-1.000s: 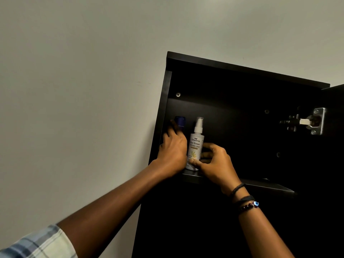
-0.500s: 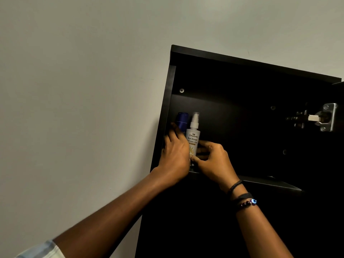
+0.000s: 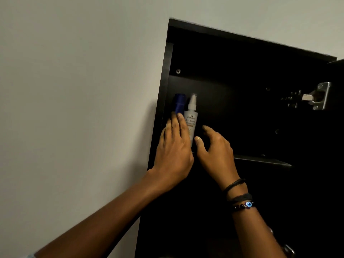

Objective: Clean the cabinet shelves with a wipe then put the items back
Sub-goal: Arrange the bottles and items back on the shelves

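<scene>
Against the pale wall [image 3: 74, 90], the left hand [image 3: 175, 151] is seen reaching into the dark cabinet [image 3: 242, 53]. Its fingers are laid out straight and flat against the lower body of the blue bottle [image 3: 179, 104], and nothing is gripped there. Just beside that bottle, touching or very nearly so, the white spray bottle [image 3: 191, 118] is stood upright at the far left end of the shelf [image 3: 264, 160]. Next along, the right hand [image 3: 216, 153] is held with fingers spread and loosely arched. Its thumb tip is just beside the spray bottle's lower part, and nothing is pinched. Further right the shelf is lost in shadow, and a metal hinge [image 3: 318, 97] is caught at the door edge. No wipe is to be seen. The putting-back is judged to be under way, with two bottles placed. Whether the wiping is finished, or more items are left to return, cannot be told.
</scene>
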`<act>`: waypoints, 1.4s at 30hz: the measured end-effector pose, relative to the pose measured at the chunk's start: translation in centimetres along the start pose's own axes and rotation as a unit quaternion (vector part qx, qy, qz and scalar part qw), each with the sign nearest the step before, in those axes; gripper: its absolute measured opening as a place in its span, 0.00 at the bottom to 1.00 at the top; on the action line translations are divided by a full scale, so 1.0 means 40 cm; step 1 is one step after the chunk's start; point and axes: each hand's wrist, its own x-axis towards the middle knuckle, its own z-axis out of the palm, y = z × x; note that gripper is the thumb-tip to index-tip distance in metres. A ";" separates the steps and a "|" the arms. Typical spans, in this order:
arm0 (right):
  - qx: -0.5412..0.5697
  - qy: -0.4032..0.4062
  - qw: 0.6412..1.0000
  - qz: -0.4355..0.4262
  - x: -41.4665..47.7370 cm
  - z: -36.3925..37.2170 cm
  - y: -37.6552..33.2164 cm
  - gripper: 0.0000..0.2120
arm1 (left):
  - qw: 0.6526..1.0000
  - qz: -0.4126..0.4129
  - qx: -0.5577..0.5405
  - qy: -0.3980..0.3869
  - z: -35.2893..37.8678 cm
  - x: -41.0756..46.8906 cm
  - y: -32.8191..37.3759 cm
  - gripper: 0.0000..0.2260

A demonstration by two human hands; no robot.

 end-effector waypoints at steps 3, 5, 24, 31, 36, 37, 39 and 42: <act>-0.030 0.040 0.999 -0.008 -0.056 0.015 0.008 0.20 | 0.998 0.042 0.008 0.056 0.025 -0.054 -0.011 0.28; -0.057 0.045 0.997 -0.008 -0.104 0.029 0.016 0.20 | 0.995 0.068 0.019 0.071 0.042 -0.097 -0.022 0.28; 0.043 -0.105 0.897 0.427 -1.105 0.307 0.219 0.30 | 0.892 -0.089 -0.245 -0.371 0.343 -0.961 -0.032 0.27; -0.037 -0.166 0.830 0.532 -1.251 0.299 0.366 0.33 | 0.833 -0.072 -0.152 -0.528 0.473 -1.150 -0.061 0.30; -0.043 -0.219 0.832 0.508 -1.242 0.319 0.460 0.34 | 0.818 -0.085 -0.158 -0.547 0.567 -1.156 -0.050 0.27; -0.042 -0.231 0.832 0.503 -1.234 0.324 0.481 0.34 | 0.818 -0.085 -0.161 -0.545 0.591 -1.155 -0.047 0.27; -0.046 -0.260 0.830 0.491 -1.211 0.334 0.532 0.33 | 0.818 -0.089 -0.162 -0.544 0.641 -1.148 -0.042 0.27; -0.063 -0.288 0.834 0.467 -1.175 0.349 0.609 0.29 | 0.822 -0.102 -0.149 -0.541 0.720 -1.134 -0.033 0.27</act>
